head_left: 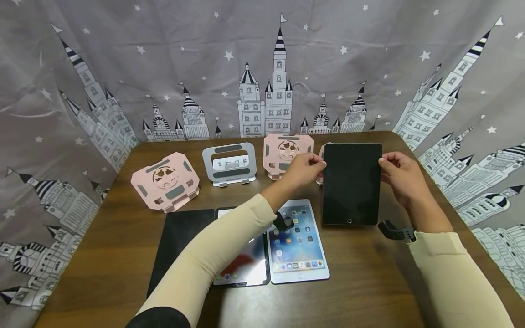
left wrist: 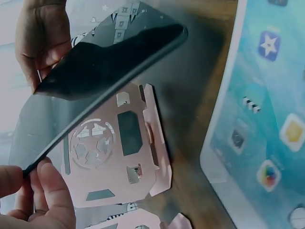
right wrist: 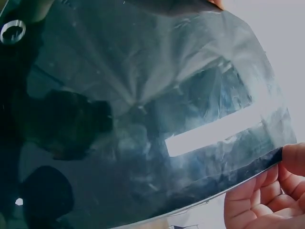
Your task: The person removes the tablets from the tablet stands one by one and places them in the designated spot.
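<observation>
Both hands hold a black tablet [head_left: 352, 184] upright, its dark screen facing the head camera. My left hand [head_left: 302, 169] pinches its left edge between thumb and fingers. On the opposite edge, my right hand [head_left: 404, 177] pinches the upper side. Behind the tablet stands a pink tablet stand [left wrist: 95, 176], almost wholly hidden in the head view but plain in the left wrist view. Just left of the held tablet, a white tablet [head_left: 298, 246] with a lit home screen lies flat on the table. Reflections cover the held tablet's screen [right wrist: 143, 143] in the right wrist view.
Along the back of the wooden table [head_left: 361, 282] stand a second pink stand [head_left: 272, 155], a grey stand [head_left: 242, 174] and a pink stand at left [head_left: 180, 171]. A reflective tablet [head_left: 256, 266] and a dark flat tablet [head_left: 180, 232] lie partly under the left arm.
</observation>
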### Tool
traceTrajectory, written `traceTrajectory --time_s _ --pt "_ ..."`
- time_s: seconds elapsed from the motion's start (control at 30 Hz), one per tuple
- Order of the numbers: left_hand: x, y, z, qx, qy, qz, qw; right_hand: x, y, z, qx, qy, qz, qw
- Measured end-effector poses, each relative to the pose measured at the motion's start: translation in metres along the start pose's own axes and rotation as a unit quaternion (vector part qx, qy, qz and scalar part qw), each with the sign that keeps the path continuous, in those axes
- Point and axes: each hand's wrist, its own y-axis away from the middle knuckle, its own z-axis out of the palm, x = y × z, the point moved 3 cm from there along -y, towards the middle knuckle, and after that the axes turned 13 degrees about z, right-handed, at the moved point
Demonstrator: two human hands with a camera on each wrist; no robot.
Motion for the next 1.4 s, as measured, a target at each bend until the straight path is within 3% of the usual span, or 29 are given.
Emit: traceTrajectory --time_s 0.27,0.4,0.57,0.87,1.2,1.4 --pt "-0.008 0.018 0.001 -0.043 -0.001 -0.037 0.9984 0.013 0.007 0.003 -0.007 0.119 -0.002 0.9928" --pt "-0.015 0.026 0.002 -0.047 -0.006 -0.058 0.9972 0.021 0.009 0.005 -0.025 0.144 0.006 0.9893" --pt "-0.023 0.033 0.007 -0.047 0.027 -0.098 0.9937 0.030 0.011 0.005 -0.043 0.158 0.016 0.9863" --pt "-0.035 0.045 0.012 -0.048 0.037 -0.147 0.9873 0.042 0.017 0.006 -0.043 0.188 0.015 0.9812" --pt "-0.039 0.053 0.012 -0.076 -0.009 -0.170 0.9825 0.052 0.023 0.009 -0.069 0.220 0.011 0.9730" --pt "-0.044 0.059 0.015 -0.128 -0.113 -0.140 0.9754 0.059 0.025 0.012 -0.073 0.274 0.021 0.9588"
